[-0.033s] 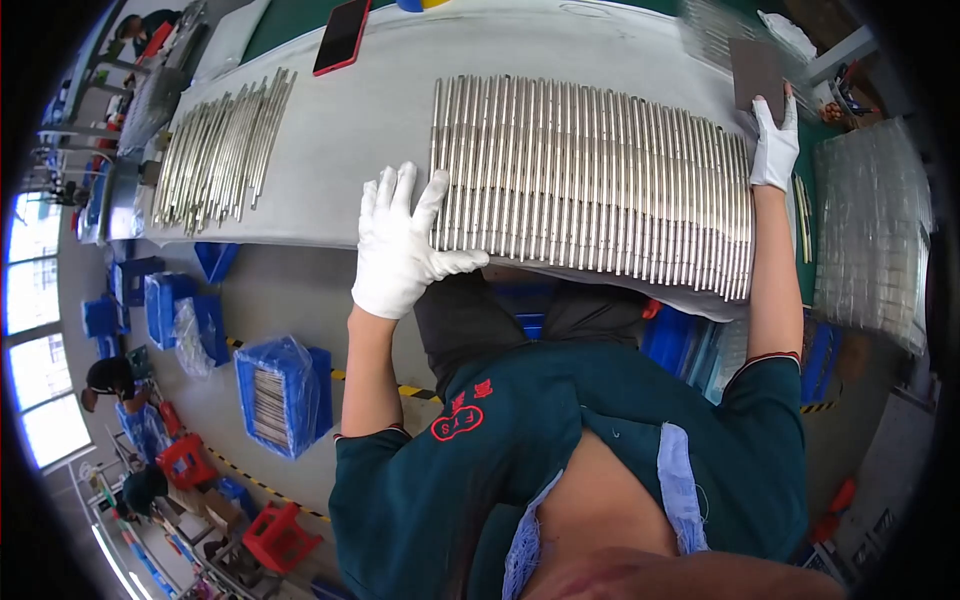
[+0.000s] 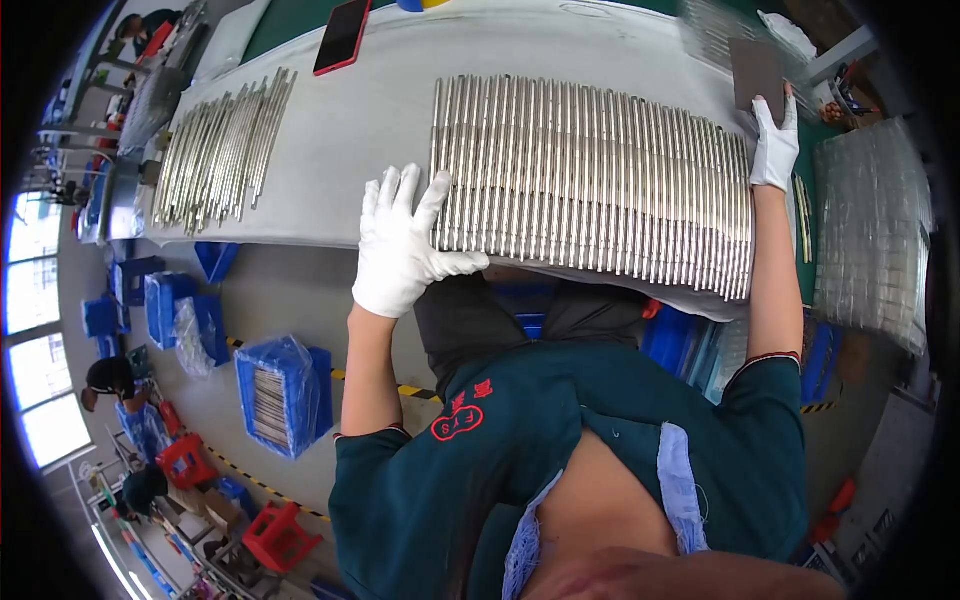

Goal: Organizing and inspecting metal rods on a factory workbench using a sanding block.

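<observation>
Head view: left hand (image 2: pixel 398 245) spread open against a metal rod row (image 2: pixel 590 175); right hand (image 2: pixel 776 148) gripping a dark board (image 2: pixel 757 74).

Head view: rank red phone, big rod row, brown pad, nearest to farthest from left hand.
1. Big rod row: right side, against the left hand.
2. Red phone: ahead, slightly left.
3. Brown pad: far right, at the right hand.

Passage over gray tabletop (image 2: pixel 335 150) between loose rods (image 2: pixel 225 150) and rod row (image 2: pixel 590 175), phone (image 2: pixel 342 38) beyond; plastic stack (image 2: pixel 870 230) rightward perhaps a barrier.
</observation>
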Action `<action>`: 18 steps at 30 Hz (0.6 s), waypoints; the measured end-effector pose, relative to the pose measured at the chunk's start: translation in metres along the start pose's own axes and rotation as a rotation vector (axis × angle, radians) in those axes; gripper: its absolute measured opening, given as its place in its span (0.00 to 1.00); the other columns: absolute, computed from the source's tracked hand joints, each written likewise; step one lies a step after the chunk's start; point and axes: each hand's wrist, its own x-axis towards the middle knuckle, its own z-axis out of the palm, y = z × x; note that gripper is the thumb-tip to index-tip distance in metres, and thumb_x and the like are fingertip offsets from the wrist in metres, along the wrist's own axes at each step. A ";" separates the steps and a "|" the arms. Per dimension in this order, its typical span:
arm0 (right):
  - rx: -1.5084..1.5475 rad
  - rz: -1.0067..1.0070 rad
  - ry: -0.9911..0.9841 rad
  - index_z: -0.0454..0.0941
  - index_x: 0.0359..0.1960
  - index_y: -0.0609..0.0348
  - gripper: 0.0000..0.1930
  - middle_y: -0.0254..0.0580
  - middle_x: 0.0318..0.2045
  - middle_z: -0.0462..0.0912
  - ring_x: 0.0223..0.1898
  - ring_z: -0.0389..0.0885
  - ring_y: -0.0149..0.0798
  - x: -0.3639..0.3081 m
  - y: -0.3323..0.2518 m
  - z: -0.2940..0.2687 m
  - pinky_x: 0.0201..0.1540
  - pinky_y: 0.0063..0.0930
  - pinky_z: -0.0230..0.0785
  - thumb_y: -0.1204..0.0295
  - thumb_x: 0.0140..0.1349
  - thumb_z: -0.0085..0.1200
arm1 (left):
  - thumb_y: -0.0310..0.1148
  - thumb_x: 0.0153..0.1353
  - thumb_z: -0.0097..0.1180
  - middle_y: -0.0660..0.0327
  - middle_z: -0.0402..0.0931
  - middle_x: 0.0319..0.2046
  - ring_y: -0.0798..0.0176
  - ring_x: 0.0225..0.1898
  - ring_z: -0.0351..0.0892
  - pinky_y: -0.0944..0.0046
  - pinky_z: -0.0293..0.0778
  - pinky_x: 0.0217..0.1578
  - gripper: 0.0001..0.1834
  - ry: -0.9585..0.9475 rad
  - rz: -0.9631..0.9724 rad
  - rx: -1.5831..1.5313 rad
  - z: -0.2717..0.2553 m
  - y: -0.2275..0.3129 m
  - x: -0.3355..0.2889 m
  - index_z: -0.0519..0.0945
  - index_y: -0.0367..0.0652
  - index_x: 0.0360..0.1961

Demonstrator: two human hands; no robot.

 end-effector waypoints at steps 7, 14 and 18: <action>-0.002 0.000 0.001 0.69 0.68 0.53 0.31 0.39 0.56 0.79 0.52 0.78 0.30 -0.005 -0.010 0.004 0.54 0.23 0.72 0.68 0.62 0.64 | 0.77 0.32 0.59 0.40 0.71 0.60 0.37 0.63 0.68 0.35 0.53 0.66 0.58 -0.062 0.064 0.051 0.005 -0.005 0.004 0.72 0.56 0.65; -0.077 -0.022 -0.009 0.68 0.68 0.55 0.32 0.41 0.59 0.77 0.57 0.75 0.32 -0.002 -0.010 0.004 0.59 0.23 0.67 0.65 0.63 0.63 | 0.76 0.35 0.56 0.41 0.70 0.61 0.37 0.62 0.69 0.35 0.55 0.65 0.55 -0.021 0.079 0.013 0.006 -0.008 -0.001 0.73 0.57 0.64; -0.071 -0.006 -0.010 0.68 0.68 0.55 0.31 0.41 0.60 0.76 0.57 0.74 0.32 -0.003 -0.005 -0.003 0.60 0.24 0.66 0.66 0.64 0.62 | 0.76 0.45 0.51 0.39 0.69 0.61 0.36 0.63 0.67 0.35 0.55 0.65 0.50 -0.029 0.067 -0.034 0.009 -0.005 0.000 0.72 0.59 0.65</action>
